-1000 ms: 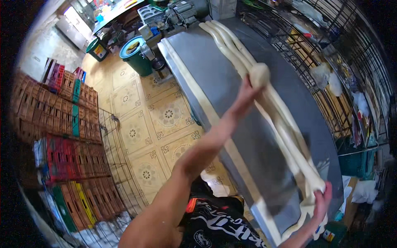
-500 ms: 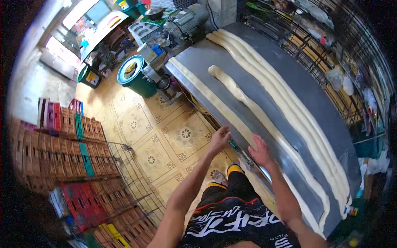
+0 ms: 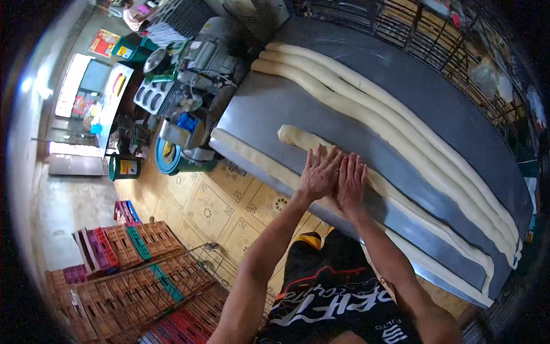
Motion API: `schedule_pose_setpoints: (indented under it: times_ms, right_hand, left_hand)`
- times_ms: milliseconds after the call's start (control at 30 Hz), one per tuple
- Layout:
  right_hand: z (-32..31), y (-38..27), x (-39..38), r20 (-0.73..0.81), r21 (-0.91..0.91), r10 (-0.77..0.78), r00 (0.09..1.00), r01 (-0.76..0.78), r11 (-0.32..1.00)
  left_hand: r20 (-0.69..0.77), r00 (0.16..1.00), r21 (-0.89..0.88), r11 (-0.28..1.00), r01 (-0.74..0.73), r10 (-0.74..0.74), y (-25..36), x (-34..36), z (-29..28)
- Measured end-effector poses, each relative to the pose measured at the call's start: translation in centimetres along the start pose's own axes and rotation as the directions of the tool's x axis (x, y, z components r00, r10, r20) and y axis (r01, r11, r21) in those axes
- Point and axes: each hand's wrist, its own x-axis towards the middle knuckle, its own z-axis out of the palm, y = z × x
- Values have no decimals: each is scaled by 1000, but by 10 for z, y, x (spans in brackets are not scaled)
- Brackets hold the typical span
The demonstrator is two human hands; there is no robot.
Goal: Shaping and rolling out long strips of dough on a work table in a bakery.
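- The left hand (image 3: pixel 319 178) and right hand (image 3: pixel 350 182) are lying flat, fingers extended and clasping nothing, on an uneven pale dough rope (image 3: pixel 392 196) along the middle of the grey metal bench (image 3: pixel 246 109).
- Three smooth cream dough ropes (image 3: pixel 366 117) are lying far, apparently shaped; the uneven one is looking unfinished.

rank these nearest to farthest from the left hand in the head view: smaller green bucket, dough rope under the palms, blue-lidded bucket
1. Dough rope: under the left hand.
2. Blue-lidded bucket: off to the left.
3. Smaller green bucket: farther left.
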Motion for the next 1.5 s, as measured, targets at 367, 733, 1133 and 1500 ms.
schedule_pose_setpoints:
  times_ms: [367,733,1133,1500]
  right_hand:
    - [-14,19,95,-10,44,76,997,-75,996]
    - [11,-43,141,-137,-211,223,965,-249,945]
    - [36,-177,61,65,-65,426,902,-422,904]
    - [73,-93,212,-210,-100,319,924,-345,933]
  left_hand:
    - [104,992,-116,992,-53,65,-164,102,18]
    - [-152,988,65,997,-29,39,-190,85,13]
    - [295,923,-234,956,-179,245,-235,-58,-58]
    - [-10,970,-30,970,-242,242,-290,135,-4]
